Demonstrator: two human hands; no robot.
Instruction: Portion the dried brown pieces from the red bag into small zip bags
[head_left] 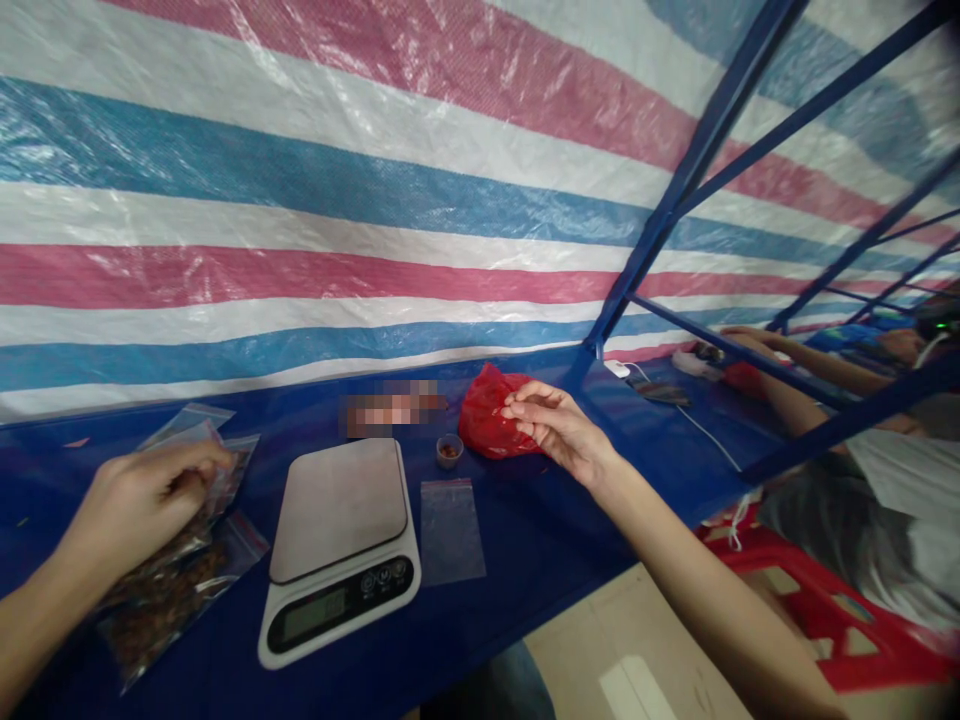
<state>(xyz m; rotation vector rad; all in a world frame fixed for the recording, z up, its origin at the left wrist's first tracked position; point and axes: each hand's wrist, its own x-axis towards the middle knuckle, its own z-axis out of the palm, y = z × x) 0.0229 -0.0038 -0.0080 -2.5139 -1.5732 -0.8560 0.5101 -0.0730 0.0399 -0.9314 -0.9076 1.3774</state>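
My left hand, its fingers curled, is at the left over a pile of clear zip-lock bags filled with brown, dried-looking pieces. It seems to pinch the edge of one bag, though the fingertips are partly hidden. In front of a crumpled red plastic bag hovers my right hand, thumb and forefinger pressed together. Whatever lies between those fingertips is too small to make out. Between the hands stands a white digital scale with a bare metal plate. Flat to its right lies an empty zip-lock bag.
A small clear cup with brown bits stands behind the flat bag. Behind the scale is a blurred-out object. A blue metal frame rises at the right. Beyond it another person's arm and a red stool show.
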